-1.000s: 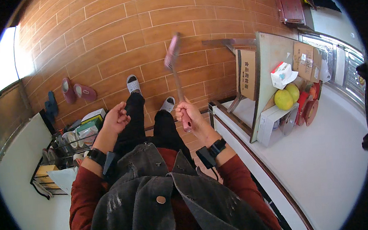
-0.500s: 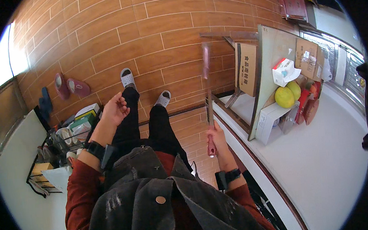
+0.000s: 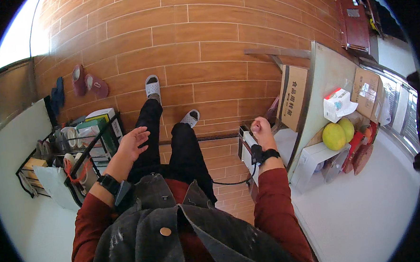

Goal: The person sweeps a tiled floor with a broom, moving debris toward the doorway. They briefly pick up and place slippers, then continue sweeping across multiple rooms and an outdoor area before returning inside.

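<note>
My right hand (image 3: 263, 128) is closed at the near end of the brown box under the table. A pinkish length of the long-handled tool (image 3: 273, 108) shows just beyond my fist, beside the box; the rest of it is hidden. The end of its grip seems to peek out at my fingers. My left hand (image 3: 134, 140) hangs with its fingers loosely apart, holding nothing, above my left thigh. Near it stands a black wire rack (image 3: 90, 158) with shoes and boxes.
A table (image 3: 306, 111) on the right bears a tissue box (image 3: 339, 104), green-yellow round fruit (image 3: 334, 136), and a carton (image 3: 365, 88). Beneath it stands a brown cardboard box (image 3: 294, 98). Pink slippers (image 3: 96, 85) lie on the tiled floor at the far left.
My right hand has moved forward and right, to the box under the table, and the tool has swung mostly out of sight. My left hand has lowered slightly and its fingers have spread.
</note>
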`<state>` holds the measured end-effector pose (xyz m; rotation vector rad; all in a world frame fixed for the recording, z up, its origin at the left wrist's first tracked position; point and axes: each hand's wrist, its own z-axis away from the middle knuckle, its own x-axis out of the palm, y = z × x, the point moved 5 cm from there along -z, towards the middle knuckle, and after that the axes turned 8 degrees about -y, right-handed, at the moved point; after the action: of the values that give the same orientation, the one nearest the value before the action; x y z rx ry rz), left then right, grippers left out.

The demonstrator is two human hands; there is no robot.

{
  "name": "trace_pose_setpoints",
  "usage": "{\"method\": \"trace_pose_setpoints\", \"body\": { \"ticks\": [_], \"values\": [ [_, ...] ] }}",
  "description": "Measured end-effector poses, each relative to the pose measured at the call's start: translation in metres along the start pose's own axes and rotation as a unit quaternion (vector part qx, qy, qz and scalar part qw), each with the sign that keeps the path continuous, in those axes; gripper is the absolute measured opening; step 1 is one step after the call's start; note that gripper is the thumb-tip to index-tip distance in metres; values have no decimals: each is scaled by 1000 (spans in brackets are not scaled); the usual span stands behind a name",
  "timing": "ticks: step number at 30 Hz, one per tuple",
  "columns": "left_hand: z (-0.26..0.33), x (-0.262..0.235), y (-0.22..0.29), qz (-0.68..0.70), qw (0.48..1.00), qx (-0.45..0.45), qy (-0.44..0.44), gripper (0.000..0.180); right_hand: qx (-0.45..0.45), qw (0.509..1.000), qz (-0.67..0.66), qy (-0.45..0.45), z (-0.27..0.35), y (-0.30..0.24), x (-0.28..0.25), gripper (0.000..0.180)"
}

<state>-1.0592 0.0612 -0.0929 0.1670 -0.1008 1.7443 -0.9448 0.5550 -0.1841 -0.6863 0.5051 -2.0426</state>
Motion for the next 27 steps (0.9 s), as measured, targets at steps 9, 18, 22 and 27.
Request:
{"method": "trace_pose_setpoints", "body": {
  "ticks": [9, 18, 22, 27],
  "values": [
    [3, 17, 12, 68, 996, 10, -63, 23, 193, 975, 69, 79, 47, 2, 161, 44],
    [24, -3, 83, 124, 988, 32, -90, 21, 203, 971, -45, -122, -28, -57, 370, 10],
    [31, -33, 128, 152, 983, 59, -84, 21, 246, 934, -159, -206, -92, -102, 441, 7],
    [44, -66, 180, 199, 971, 95, -87, 19, 168, 934, -175, -264, -137, -163, 477, 8]
  ]
}}
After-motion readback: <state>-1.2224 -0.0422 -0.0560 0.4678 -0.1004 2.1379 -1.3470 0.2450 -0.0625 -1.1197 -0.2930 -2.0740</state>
